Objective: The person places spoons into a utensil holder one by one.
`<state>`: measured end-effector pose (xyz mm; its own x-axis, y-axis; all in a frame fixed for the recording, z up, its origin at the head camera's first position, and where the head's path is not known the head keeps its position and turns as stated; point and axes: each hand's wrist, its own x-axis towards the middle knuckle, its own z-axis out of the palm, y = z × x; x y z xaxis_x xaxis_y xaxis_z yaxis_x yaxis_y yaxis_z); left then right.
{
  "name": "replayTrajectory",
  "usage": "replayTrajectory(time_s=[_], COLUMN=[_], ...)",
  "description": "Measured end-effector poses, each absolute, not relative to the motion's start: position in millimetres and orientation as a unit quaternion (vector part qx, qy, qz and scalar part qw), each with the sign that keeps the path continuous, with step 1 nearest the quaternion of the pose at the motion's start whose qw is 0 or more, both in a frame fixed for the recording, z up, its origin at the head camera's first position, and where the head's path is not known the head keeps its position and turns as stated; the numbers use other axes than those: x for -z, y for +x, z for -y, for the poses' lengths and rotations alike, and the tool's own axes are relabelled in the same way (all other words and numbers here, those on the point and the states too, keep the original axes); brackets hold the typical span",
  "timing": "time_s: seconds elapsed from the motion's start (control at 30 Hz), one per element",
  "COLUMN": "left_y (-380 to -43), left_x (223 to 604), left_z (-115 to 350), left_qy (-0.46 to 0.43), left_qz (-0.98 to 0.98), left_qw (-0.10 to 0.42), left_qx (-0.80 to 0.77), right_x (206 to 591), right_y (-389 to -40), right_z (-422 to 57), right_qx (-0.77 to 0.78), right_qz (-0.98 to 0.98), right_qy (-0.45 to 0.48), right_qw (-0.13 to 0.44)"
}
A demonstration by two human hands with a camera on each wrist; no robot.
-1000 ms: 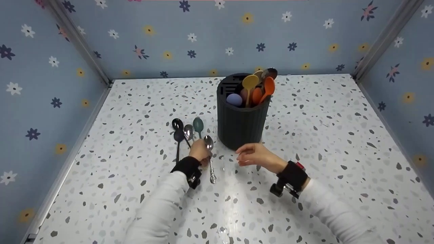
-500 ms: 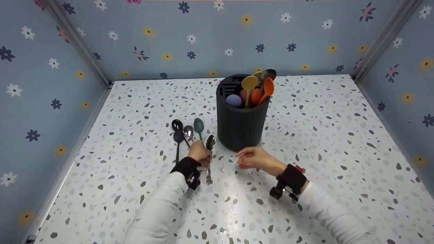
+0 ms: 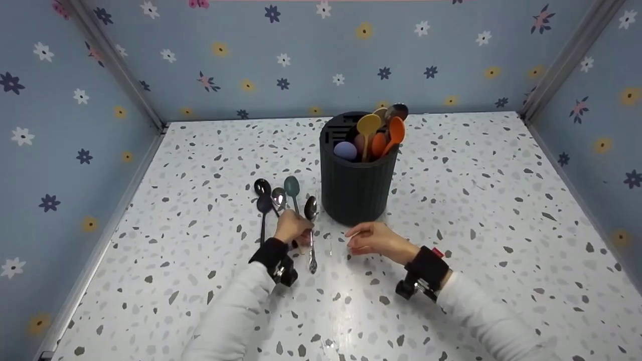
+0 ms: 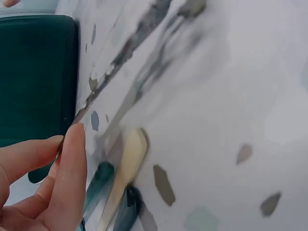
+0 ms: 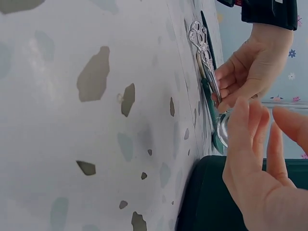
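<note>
In the head view my left hand (image 3: pixel 292 228) pinches a silver spoon (image 3: pixel 311 208) between thumb and fingertips, bowl away from me. Its ornate handle (image 4: pixel 134 41) is raised off the table in the left wrist view, with a shadow beside it. Left of that hand lie a green spoon (image 3: pixel 291 186), another silver spoon (image 3: pixel 279 196) and two dark spoons (image 3: pixel 264 204), some handles hidden by the hand. A pale cream handle (image 4: pixel 130 159) shows among them. My right hand (image 3: pixel 379 241) hovers with relaxed fingers, holding nothing, in front of the black utensil holder (image 3: pixel 355 193).
The ribbed holder has a slotted top on its left part; yellow, orange (image 3: pixel 396 131), purple (image 3: pixel 345 150) and dark spoons stand in its open part. A speckled white table (image 3: pixel 476 200) is bounded by flowered blue walls (image 3: pixel 301 60) at the back and sides.
The silver spoon in my left hand has turned about its length and tilted slightly, its bowl shifting a little. My right hand stays almost in place, fingers still relaxed.
</note>
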<state>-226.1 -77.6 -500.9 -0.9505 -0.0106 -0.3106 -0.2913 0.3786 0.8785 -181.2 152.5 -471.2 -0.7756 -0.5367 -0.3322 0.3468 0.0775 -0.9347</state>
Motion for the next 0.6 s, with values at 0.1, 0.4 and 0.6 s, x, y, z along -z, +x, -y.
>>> replayTrajectory(time_s=[0.1,0.4,0.6], left_y=[-213,-244,-197], left_x=[485,564,473], left_z=[72,78,56], left_qy=[-0.120,-0.049,-0.131], left_qz=[-0.777,-0.665,-0.646], left_qw=[0.129,0.101,0.109], left_qx=[-0.604,-0.739,-0.744], right_x=[474,473,474], right_y=[-181,-179,-179], right_z=[-152,-150,-145], right_qx=[0.671,0.666,0.656], right_qz=[-0.659,-0.667,-0.683], right_qy=[-0.074,-0.066,-0.060], right_qw=[0.331,0.326,0.315])
